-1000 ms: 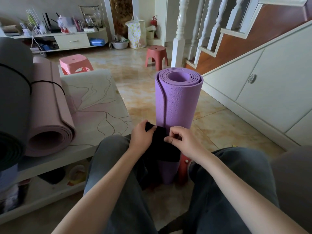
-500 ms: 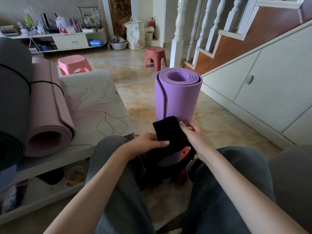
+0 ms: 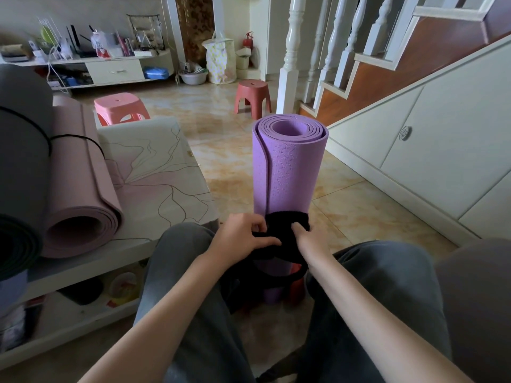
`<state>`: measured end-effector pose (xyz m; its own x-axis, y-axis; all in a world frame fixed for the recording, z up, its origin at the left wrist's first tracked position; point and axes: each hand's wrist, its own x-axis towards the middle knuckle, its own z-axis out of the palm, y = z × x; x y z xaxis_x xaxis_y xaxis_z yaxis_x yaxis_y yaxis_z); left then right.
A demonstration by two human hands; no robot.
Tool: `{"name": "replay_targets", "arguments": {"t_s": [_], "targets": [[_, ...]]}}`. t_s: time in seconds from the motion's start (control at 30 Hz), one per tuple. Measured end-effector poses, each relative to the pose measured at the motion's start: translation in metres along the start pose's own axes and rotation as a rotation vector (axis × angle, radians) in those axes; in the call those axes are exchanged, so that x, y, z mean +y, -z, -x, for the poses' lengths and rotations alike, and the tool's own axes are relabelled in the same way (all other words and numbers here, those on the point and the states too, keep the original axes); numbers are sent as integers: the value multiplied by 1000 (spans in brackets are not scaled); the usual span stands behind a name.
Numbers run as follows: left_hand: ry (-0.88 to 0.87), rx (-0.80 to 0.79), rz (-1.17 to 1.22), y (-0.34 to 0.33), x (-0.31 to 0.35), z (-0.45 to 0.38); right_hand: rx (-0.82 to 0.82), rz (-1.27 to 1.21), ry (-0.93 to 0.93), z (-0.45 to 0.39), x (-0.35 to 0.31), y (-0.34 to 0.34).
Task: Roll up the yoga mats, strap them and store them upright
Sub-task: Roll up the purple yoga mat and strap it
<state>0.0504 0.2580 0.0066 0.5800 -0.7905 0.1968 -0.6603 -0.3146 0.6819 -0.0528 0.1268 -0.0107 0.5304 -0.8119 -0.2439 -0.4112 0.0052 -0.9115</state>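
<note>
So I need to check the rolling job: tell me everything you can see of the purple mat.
The purple mat is rolled into a fairly snug cylinder with a hollow core, standing upright on the floor between the person's knees. It looks like textured foam, its outer edge running down the left side. A black strap wraps its lower part, held by the left hand and right hand.

Matt embossed foam purple mat (image 3: 290,172) (fine pattern), glossy tiled floor (image 3: 221,150)
</note>
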Motion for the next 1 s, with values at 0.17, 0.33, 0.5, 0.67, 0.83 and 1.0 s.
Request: {"name": "replay_targets", "arguments": {"t_s": [0.17, 0.33, 0.5, 0.67, 0.83, 1.0], "targets": [[144, 49, 340, 5, 4, -1, 175, -112, -186, -1, -3, -11], [286, 269, 805, 30, -8, -2, 304, -349, -384, -15, 2, 16], [408, 173, 893, 26, -9, -14, 70, -630, -302, -15, -3, 38], [652, -84, 910, 32, -4, -12, -64, -757, -273, -18, -12, 66], [673, 74, 719, 26, 0, -11, -181, -920, -221, -18, -12, 89], [807, 371, 955, 31, -3, -21, -279, -941, -142, -13, -20, 94]]}}
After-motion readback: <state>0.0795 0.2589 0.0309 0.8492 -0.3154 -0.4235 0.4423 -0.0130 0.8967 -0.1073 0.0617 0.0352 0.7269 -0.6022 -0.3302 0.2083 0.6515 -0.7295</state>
